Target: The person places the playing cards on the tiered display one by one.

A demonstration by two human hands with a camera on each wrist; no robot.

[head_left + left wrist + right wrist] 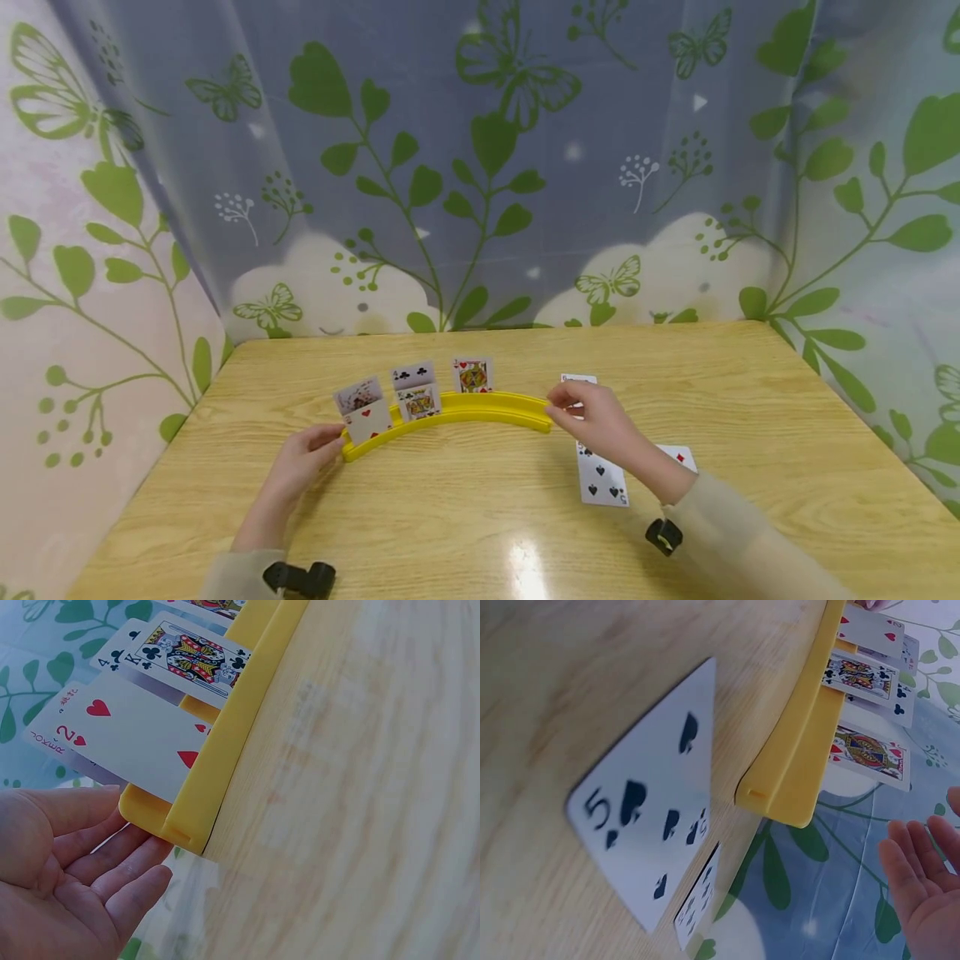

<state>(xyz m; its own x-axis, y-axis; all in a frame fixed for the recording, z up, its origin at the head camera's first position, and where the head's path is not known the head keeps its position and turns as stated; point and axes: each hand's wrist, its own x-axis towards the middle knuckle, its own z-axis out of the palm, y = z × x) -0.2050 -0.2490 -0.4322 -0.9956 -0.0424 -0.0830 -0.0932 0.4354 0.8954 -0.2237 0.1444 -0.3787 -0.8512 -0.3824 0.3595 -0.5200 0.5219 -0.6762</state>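
Observation:
A curved yellow card holder (480, 408) stands on the table. At its left end a two of hearts (135, 739) stands before a joker (358, 392). Beside them, a king of clubs (191, 661) is in front of a four of clubs (413, 374), and a face card of hearts (868, 754) stands further right. My left hand (296, 467) touches the holder's left end, fingers loosely extended. Near the right end is my right hand (600, 421), holding nothing; the right wrist view shows a gap between its relaxed fingers and the holder.
Face up on the table right of the holder lies a five of spades (602, 482). A card with a red diamond (681, 457) and another with black pips (697, 896) are partly hidden by my right arm and hand. Behind the table hangs a leaf-patterned curtain (510, 200).

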